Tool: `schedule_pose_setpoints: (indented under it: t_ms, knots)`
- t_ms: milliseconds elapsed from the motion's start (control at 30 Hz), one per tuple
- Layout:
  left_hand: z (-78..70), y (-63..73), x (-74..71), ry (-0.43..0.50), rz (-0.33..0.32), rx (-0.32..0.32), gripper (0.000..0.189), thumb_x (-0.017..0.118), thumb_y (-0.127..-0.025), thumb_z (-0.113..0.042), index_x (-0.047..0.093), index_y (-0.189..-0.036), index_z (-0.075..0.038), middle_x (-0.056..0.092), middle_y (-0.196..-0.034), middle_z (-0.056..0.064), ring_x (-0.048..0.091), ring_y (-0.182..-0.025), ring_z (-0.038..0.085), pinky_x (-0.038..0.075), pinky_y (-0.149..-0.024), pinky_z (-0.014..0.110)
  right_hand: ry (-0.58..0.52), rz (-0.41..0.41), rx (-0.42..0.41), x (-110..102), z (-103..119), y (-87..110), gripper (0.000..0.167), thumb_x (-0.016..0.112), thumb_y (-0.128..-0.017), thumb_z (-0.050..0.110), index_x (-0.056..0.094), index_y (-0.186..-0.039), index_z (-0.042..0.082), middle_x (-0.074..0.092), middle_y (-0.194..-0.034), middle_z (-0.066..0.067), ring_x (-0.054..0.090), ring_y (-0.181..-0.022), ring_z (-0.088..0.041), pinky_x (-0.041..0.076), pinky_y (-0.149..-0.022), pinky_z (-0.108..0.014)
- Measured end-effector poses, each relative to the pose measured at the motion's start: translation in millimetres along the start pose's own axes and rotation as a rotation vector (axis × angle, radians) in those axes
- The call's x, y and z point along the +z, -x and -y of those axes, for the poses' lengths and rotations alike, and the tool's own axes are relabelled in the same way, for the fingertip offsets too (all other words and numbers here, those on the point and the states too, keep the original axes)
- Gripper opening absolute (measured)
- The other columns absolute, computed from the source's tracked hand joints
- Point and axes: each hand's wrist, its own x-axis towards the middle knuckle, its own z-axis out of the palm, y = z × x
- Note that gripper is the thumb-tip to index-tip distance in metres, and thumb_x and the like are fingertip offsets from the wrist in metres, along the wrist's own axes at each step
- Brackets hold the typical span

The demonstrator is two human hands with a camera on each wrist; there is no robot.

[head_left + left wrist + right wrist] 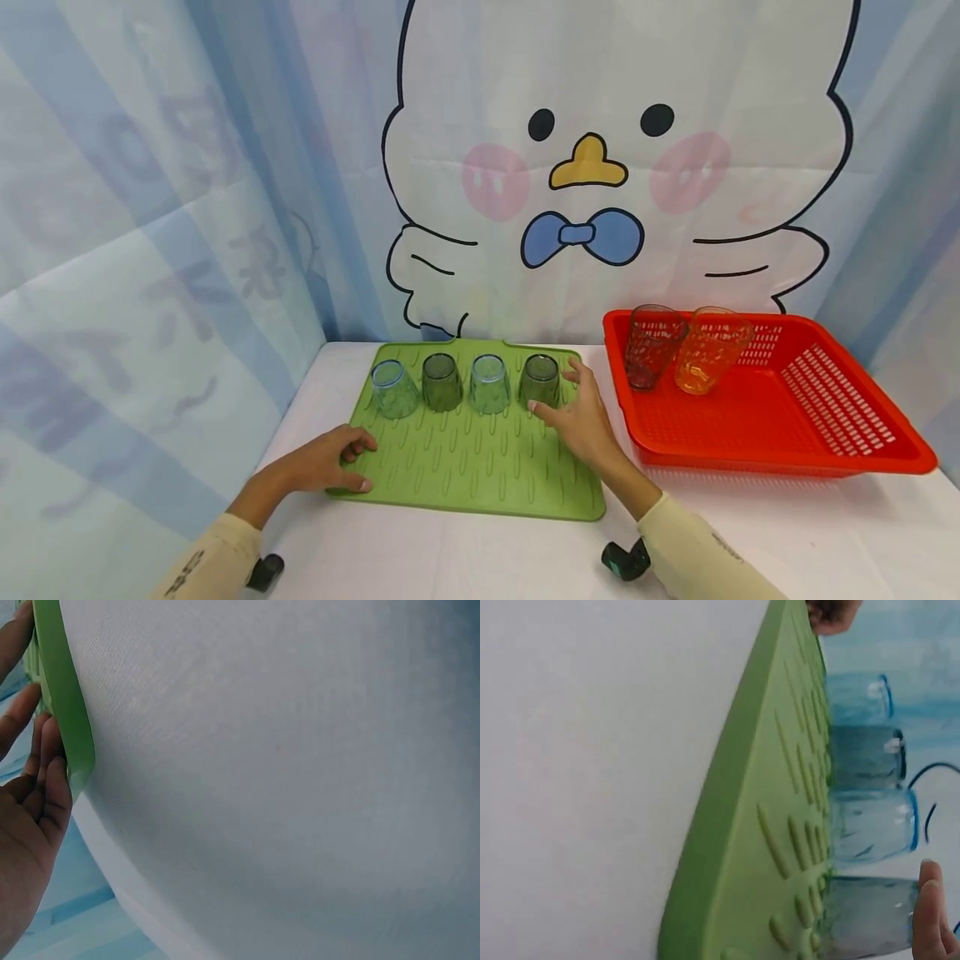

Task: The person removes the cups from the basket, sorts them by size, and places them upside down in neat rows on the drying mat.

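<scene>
Several drinking glasses stand in a row at the back of a green ribbed drying mat (480,467) and look upside down. From the left they are a bluish glass (395,392), a dark glass (442,383), another bluish glass (490,385) and a dark grey glass (539,383). My right hand (583,417) is at this last one, thumb spread in front and fingers straight along its right side; firm contact cannot be made out. At the mat's front left edge my left hand (330,460) rests with loosely bent fingers, holding nothing.
Right of the mat sits a red plastic basket (780,417) with perforated sides. In its left part lean a dark reddish-looking glass (651,350) and an orange-tinted glass (708,354). White cloth covers the table (450,554); a printed curtain (480,167) hangs behind.
</scene>
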Motion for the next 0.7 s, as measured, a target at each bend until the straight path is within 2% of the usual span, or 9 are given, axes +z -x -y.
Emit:
schedule_pose_setpoints:
  t_ms: [100,200,333,367,500,600,700]
  knots:
    - [-1.3,0.6,-0.9,0.010,0.007,0.001,0.056,0.085,-0.081,-0.031,0.060,-0.122,-0.003,0.056,-0.110,0.007,0.053,-0.099,0.018,0.049,-0.088,0.033,-0.011,0.050,-0.014,-10.1,10.6,18.3,0.091,0.080,-0.086,0.025,0.023,-0.156,0.016,0.036,-0.154,-0.013,0.059,-0.061,-0.016,0.047,-0.055,-0.029]
    - [-3.3,1.0,-1.1,0.014,0.008,0.000,0.056,0.085,-0.081,-0.030,0.059,-0.123,-0.002,0.055,-0.111,0.007,0.053,-0.100,0.019,0.049,-0.088,0.033,-0.038,0.118,-0.075,-26.5,22.9,35.6,0.082,0.081,-0.085,0.022,0.033,-0.151,0.015,0.041,-0.149,-0.014,0.050,-0.055,-0.011,0.043,-0.050,-0.026]
    - [-5.4,0.3,-1.6,0.005,0.001,0.002,0.056,0.085,-0.081,-0.029,0.060,-0.123,-0.002,0.055,-0.111,0.007,0.054,-0.100,0.019,0.049,-0.088,0.033,-0.069,0.228,-0.196,-58.5,38.5,46.0,0.063,0.080,-0.086,0.016,0.047,-0.140,0.010,0.052,-0.136,-0.016,0.049,-0.052,-0.008,0.040,-0.047,-0.024]
    - [-5.9,0.1,-1.6,0.003,-0.001,0.001,0.056,0.085,-0.081,-0.029,0.059,-0.123,-0.002,0.055,-0.111,0.007,0.054,-0.100,0.019,0.049,-0.088,0.034,-0.061,0.248,-0.227,-67.8,42.2,46.0,0.059,0.079,-0.087,0.015,0.050,-0.137,0.009,0.056,-0.133,-0.015,0.051,-0.052,-0.009,0.039,-0.046,-0.024]
    - [-7.2,1.4,-1.0,0.006,-0.005,-0.005,0.057,0.085,-0.080,-0.028,0.059,-0.123,-0.001,0.056,-0.110,0.007,0.053,-0.099,0.019,0.049,-0.088,0.035,0.010,0.300,-0.318,-107.6,55.3,37.6,0.044,0.076,-0.090,0.014,0.057,-0.128,0.008,0.063,-0.119,-0.015,0.060,-0.056,-0.019,0.050,-0.050,-0.027]
    - [-7.1,3.5,-0.6,0.012,-0.001,-0.005,0.057,0.085,-0.080,-0.029,0.059,-0.123,-0.001,0.056,-0.110,0.007,0.054,-0.099,0.019,0.050,-0.088,0.035,0.081,0.327,-0.344,-139.7,62.7,25.8,0.037,0.074,-0.092,0.015,0.059,-0.125,0.009,0.065,-0.112,-0.014,0.068,-0.070,-0.028,0.059,-0.065,-0.032]
    - [-5.6,5.8,-0.7,0.021,0.008,-0.002,0.057,0.085,-0.081,-0.029,0.059,-0.123,-0.001,0.056,-0.111,0.007,0.054,-0.101,0.020,0.050,-0.088,0.034,0.152,0.347,-0.351,-172.3,65.5,10.1,0.034,0.072,-0.093,0.016,0.061,-0.125,0.010,0.066,-0.107,-0.011,0.069,-0.078,-0.029,0.060,-0.068,-0.033]
